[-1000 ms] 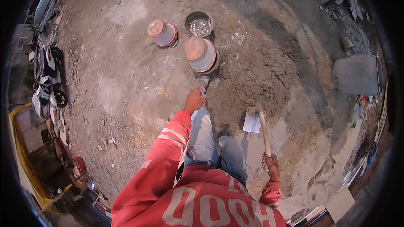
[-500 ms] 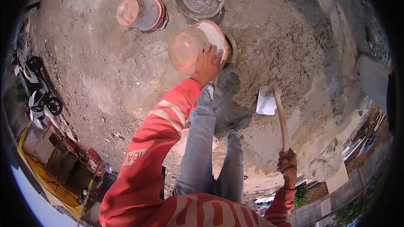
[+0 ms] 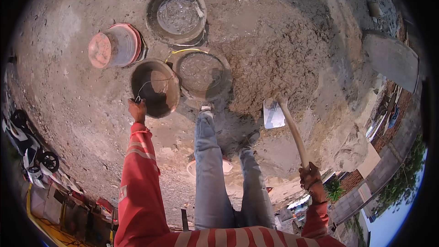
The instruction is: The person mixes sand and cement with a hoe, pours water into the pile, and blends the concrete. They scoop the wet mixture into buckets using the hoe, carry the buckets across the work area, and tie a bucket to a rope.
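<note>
My left hand (image 3: 137, 110) is closed on the wire handle of a dark, upright bucket (image 3: 155, 89) at its near left rim. My right hand (image 3: 310, 176) grips the wooden handle of a hoe (image 3: 293, 130), whose pale blade (image 3: 273, 115) rests at the near edge of a heap of wet mortar (image 3: 279, 59). Right beside the dark bucket stands a bucket of grey mix (image 3: 201, 74) with a yellow strip on its rim. Behind it is a larger tub (image 3: 176, 16) holding grey, watery mix.
An upturned reddish bucket (image 3: 114, 46) sits at the left. A grey drum-like container (image 3: 392, 59) lies at the far right. A pale basin (image 3: 192, 168) is partly behind my legs. Motorbikes (image 3: 34, 153) stand at the left edge.
My left hand has moved from the upturned bucket's side to a wire handle, left and nearer. That bucket now stands upright, and the mix-filled bucket is uncovered. The hoe stays in my right hand.
</note>
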{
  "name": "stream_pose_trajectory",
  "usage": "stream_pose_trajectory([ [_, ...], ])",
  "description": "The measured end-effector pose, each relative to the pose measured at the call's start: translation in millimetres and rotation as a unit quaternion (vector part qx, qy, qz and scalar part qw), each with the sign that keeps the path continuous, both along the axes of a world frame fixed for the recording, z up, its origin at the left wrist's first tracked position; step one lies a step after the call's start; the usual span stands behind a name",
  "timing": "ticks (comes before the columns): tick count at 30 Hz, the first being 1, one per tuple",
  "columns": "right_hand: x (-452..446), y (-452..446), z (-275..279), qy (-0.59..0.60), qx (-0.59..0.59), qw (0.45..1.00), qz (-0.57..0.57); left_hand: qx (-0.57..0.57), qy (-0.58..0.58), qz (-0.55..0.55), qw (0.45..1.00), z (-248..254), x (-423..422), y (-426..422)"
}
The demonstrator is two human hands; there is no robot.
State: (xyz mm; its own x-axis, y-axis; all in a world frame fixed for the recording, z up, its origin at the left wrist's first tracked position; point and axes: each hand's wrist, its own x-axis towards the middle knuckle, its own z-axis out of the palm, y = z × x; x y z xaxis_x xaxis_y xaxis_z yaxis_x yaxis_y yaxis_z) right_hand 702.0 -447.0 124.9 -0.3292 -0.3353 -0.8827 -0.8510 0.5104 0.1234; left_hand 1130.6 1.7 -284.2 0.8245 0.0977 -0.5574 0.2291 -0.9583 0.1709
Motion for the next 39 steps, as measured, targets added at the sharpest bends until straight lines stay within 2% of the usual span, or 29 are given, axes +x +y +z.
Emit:
stream_pose_trajectory([
  [1, -2, 3, -3, 0.0, 0.002, 1.0, -0.009, -0.007, -0.032, 0.004, 0.999, 0, 2, 9],
  [2, 1, 9, -3, -0.004, -0.007, 1.0, -0.009, -0.034, -0.164, -0.014, 0.986, -38, -6, 43],
  [3, 1, 19, -1, -0.009, -0.01, 1.0, -0.008, -0.064, -0.121, 0.076, 0.988, -10, -4, 26],
  [4, -4, 29, -2, -0.05, -0.007, 0.998, -0.047, -0.133, -0.023, 0.175, 0.975, -20, 0, 45],
  [7, -26, 61, -26, 0.046, 0.008, 0.999, -0.027, -0.013, 0.036, 0.221, 0.975, -13, -27, 39],
  [9, -33, 81, -34, 0.036, -0.014, 0.999, -0.027, -0.061, 0.073, 0.192, 0.977, 11, -54, 16],
  [10, -39, 90, -37, 0.031, -0.028, 0.999, -0.027, -0.136, 0.108, 0.178, 0.969, 20, -72, 7],
  [11, -56, 102, -43, 0.02, -0.047, 0.998, 0.027, -0.213, 0.142, 0.163, 0.953, 26, -90, -12],
  [13, -98, 125, -53, 0.003, -0.085, 0.987, 0.138, -0.275, 0.334, 0.244, 0.868, 87, -126, -92],
  [14, -86, 121, -38, 0.015, -0.064, 0.992, 0.108, -0.306, 0.392, 0.249, 0.831, 98, -153, -118],
  [16, -98, 116, -12, -0.017, -0.078, 0.978, 0.191, -0.331, 0.539, 0.276, 0.724, 120, -208, -178],
  [17, -104, 114, 2, -0.033, -0.083, 0.969, 0.231, -0.319, 0.588, 0.292, 0.683, 111, -249, -192],
  [18, -104, 102, 22, -0.035, -0.05, 0.975, 0.213, -0.319, 0.626, 0.281, 0.654, 131, -276, -226],
  [20, -140, 93, 45, -0.04, -0.003, 0.962, 0.27, -0.2, 0.619, 0.352, 0.673, 171, -326, -300],
  [23, -189, 66, 63, -0.04, 0.078, 0.929, 0.36, -0.25, 0.568, 0.523, 0.584, 132, -420, -313],
  [24, -206, 53, 64, -0.038, 0.11, 0.913, 0.391, -0.277, 0.448, 0.533, 0.662, 117, -457, -304],
  [26, -265, 40, 43, -0.096, 0.076, 0.891, 0.436, -0.321, 0.415, 0.495, 0.692, 94, -502, -290],
  [27, -302, 50, 27, -0.123, 0.074, 0.888, 0.437, -0.327, 0.396, 0.473, 0.716, 99, -513, -274],
  [29, -330, 42, 2, -0.174, 0.002, 0.894, 0.412, -0.295, 0.329, 0.455, 0.773, 117, -501, -313],
  [30, -343, 35, -4, -0.199, -0.027, 0.894, 0.401, -0.275, 0.292, 0.451, 0.798, 137, -494, -338],
  [33, -347, 5, -53, -0.28, -0.1, 0.866, 0.402, -0.404, 0.231, 0.428, 0.775, 203, -427, -440],
  [34, -337, -7, -72, -0.304, -0.133, 0.85, 0.41, -0.444, 0.205, 0.375, 0.787, 231, -402, -478],
  [35, -318, -17, -91, -0.312, -0.19, 0.836, 0.41, -0.517, 0.198, 0.335, 0.762, 266, -378, -514],
  [36, -297, -28, -106, -0.319, -0.184, 0.856, 0.364, -0.559, 0.155, 0.278, 0.765, 300, -357, -547],
  [37, -266, -57, -100, -0.356, -0.164, 0.858, 0.332, -0.616, 0.136, 0.215, 0.746, 335, -341, -578],
  [38, -238, -73, -99, -0.383, -0.246, 0.829, 0.325, -0.649, 0.111, 0.126, 0.742, 360, -325, -604],
  [39, -211, -94, -88, -0.415, -0.272, 0.819, 0.29, -0.669, 0.087, 0.062, 0.736, 384, -316, -629],
])
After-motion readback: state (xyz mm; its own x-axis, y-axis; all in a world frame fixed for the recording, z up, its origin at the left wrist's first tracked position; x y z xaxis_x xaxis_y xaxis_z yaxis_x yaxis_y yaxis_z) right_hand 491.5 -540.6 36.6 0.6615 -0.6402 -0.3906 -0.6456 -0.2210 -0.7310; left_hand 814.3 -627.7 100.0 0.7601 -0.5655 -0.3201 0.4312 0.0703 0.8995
